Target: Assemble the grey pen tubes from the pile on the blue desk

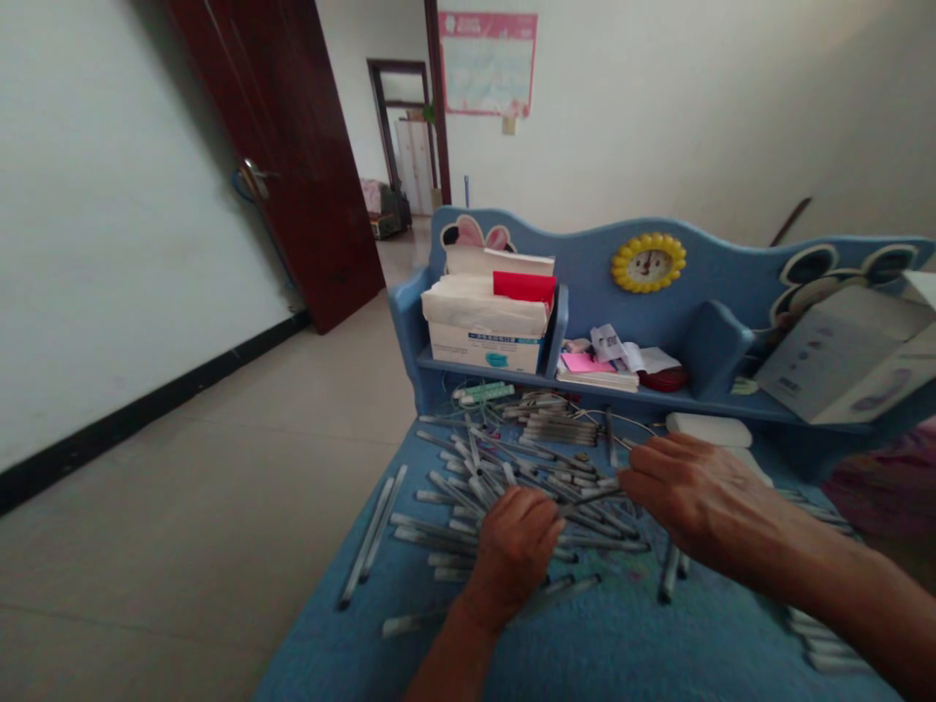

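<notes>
Many thin grey pens (439, 531) lie in a loose pile on a blue table (322, 639). My left hand (518, 541) is closed over the front of the pile, its fingers curled round one end of a slim dark pen (596, 495). The fingers of my right hand (677, 483) pinch the other end of that pen, to the right and a little higher. Behind the hands, a neater row of pens (560, 426) lies below the shelf.
On the blue shelf stand a white box of papers (487, 336), a paper stack (596, 375) and a large white carton (852, 356). A yellow flower clock (648, 263) is on the backboard. Two pens (372, 526) lie near the left edge. A white case (709, 429) sits behind my right hand.
</notes>
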The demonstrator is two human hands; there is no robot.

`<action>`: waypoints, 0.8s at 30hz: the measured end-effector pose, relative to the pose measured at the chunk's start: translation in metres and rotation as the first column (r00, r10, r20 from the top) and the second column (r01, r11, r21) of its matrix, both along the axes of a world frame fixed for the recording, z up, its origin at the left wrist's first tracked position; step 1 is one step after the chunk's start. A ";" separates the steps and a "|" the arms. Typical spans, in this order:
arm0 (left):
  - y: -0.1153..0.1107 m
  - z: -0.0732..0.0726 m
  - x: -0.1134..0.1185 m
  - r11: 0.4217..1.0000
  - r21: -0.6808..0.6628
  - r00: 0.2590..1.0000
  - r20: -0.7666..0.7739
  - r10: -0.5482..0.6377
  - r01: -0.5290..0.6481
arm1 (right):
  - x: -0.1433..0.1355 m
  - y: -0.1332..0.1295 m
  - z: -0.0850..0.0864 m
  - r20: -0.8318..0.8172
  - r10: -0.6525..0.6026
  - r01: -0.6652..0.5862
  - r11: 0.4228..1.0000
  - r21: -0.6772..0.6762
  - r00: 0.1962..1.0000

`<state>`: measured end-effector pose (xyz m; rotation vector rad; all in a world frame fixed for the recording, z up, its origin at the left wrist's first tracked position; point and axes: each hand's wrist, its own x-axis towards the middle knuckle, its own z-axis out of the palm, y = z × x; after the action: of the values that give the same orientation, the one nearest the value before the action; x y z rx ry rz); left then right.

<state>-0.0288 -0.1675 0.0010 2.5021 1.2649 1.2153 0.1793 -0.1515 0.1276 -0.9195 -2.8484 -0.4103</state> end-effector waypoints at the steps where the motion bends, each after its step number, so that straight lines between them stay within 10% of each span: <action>1: 0.000 0.000 0.001 1.000 -0.005 1.000 0.009 -0.012 0.012 | 0.001 -0.001 -0.001 -0.011 0.006 -0.006 1.000 -0.009 1.000; 9: -0.011 0.010 0.009 0.961 -0.169 0.969 0.151 -0.195 0.220 | 0.003 -0.021 -0.015 -0.108 -0.013 -0.002 0.991 -0.134 0.994; 14: -0.021 0.018 0.015 0.790 -0.447 0.888 0.382 -0.255 0.419 | -0.012 -0.046 -0.014 -0.222 0.015 -0.038 0.994 -0.100 0.975; 20: -0.021 0.019 0.013 0.622 -0.555 0.772 0.622 -0.131 0.552 | -0.001 -0.048 -0.021 -0.402 0.059 -0.033 0.997 0.071 0.914; 24: -0.018 0.019 0.005 0.584 -0.552 0.658 0.752 0.040 0.595 | 0.014 -0.015 -0.057 -0.453 -0.186 0.163 0.983 -0.088 0.872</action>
<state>-0.0242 -0.1860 0.0197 1.3045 0.7970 1.0327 0.1935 -0.1669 0.0702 -1.1159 -2.3601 -0.1157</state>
